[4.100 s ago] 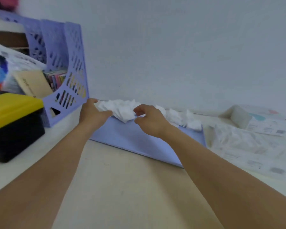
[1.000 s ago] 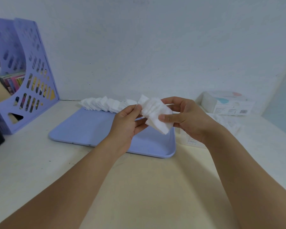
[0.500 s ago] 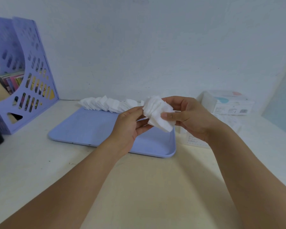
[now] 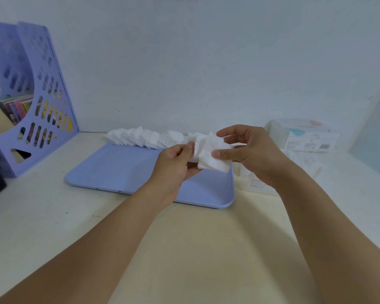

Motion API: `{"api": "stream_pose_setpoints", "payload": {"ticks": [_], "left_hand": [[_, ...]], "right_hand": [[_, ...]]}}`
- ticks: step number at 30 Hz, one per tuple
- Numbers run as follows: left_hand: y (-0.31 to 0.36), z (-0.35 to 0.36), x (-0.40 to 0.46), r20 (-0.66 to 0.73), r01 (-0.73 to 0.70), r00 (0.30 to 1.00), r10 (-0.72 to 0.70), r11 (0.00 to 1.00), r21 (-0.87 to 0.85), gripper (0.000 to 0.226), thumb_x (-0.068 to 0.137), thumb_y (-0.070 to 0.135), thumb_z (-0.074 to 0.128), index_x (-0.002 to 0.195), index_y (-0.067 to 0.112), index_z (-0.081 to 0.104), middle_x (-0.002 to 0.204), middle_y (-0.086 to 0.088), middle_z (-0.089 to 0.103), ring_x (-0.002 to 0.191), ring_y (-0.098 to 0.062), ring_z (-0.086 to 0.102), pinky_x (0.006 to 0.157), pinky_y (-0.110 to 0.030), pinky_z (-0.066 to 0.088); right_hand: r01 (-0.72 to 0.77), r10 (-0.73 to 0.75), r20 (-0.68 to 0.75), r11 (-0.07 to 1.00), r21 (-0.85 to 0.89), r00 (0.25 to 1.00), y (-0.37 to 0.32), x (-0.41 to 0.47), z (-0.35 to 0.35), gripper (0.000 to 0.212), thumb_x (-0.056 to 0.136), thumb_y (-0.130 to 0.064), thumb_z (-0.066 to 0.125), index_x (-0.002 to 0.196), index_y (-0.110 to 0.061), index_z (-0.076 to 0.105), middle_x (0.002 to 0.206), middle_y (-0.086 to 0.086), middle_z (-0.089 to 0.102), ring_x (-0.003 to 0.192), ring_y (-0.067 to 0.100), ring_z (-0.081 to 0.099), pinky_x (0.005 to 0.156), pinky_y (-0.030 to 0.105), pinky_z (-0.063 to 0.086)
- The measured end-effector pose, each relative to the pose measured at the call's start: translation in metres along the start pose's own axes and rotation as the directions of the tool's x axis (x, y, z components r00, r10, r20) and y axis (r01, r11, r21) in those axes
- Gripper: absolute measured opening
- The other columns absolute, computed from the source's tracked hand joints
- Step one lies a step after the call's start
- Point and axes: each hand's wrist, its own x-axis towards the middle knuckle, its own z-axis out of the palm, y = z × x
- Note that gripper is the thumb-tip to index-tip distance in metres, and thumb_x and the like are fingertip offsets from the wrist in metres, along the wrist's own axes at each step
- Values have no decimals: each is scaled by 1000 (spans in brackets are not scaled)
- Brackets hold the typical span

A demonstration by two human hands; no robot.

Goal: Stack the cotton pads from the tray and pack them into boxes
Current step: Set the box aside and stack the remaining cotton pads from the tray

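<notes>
Cotton pads (image 4: 213, 155): small bunch at frame centre, above tray (image 4: 123, 172) | left hand (image 4: 176, 165) pinches one side | right hand (image 4: 248, 152) pinches other | remaining pads (image 4: 145, 139) line tray's far edge | box (image 4: 305, 137) at right.

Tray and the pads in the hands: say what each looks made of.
Tray: probably moulded plastic, by its even lilac colour, smooth matte face and rounded raised rim. Bunch of cotton pads: soft white fibrous sheets with bending edges, pinched between left hand and right hand.
</notes>
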Motion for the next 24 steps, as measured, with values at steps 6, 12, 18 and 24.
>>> {"api": "stream_pose_setpoints", "payload": {"ticks": [6, 12, 18, 24], "left_hand": [[-2, 3, 0, -22, 1, 1000, -1, 1000, -10, 24, 104, 23, 54, 113, 4, 67, 110, -8, 76, 98, -18, 75, 93, -32, 57], [-1, 1, 1, -76, -12, 997, 9, 999, -33, 27, 104, 25, 55, 116, 2, 64, 113, -9, 74, 92, -15, 76, 88, -25, 58], [-1, 1, 0, -104, -8, 995, 8, 1000, 6, 28, 103, 27, 57, 114, 2, 64, 113, -11, 74, 98, -19, 75, 79, -24, 61], [3, 10, -7, -14, 14, 1000, -15, 998, -58, 21, 102, 23, 58, 110, 7, 69, 102, -7, 77, 96, -22, 75, 80, -32, 62]], "right_hand": [[-18, 18, -8, 999, 50, 1000, 0, 1, -1, 45, 66, 4, 89, 106, -3, 72, 86, 8, 66, 67, 11, 69, 66, 26, 60], [-49, 46, 21, 982, 182, 999, -7, -2, -11, 46, 66, 3, 86, 109, -1, 70, 94, 16, 71, 81, 21, 74, 68, 26, 60], [-86, 50, 141, 961, 261, 989, -11, -5, -9, 53, 56, -7, 84, 107, -6, 72, 92, 13, 73, 87, 24, 74, 75, 31, 62], [-99, 85, 79, 974, 202, 993, -4, -3, 1, 53, 60, -2, 86, 110, -2, 69, 101, 26, 73, 83, 24, 75, 70, 27, 60]]}}
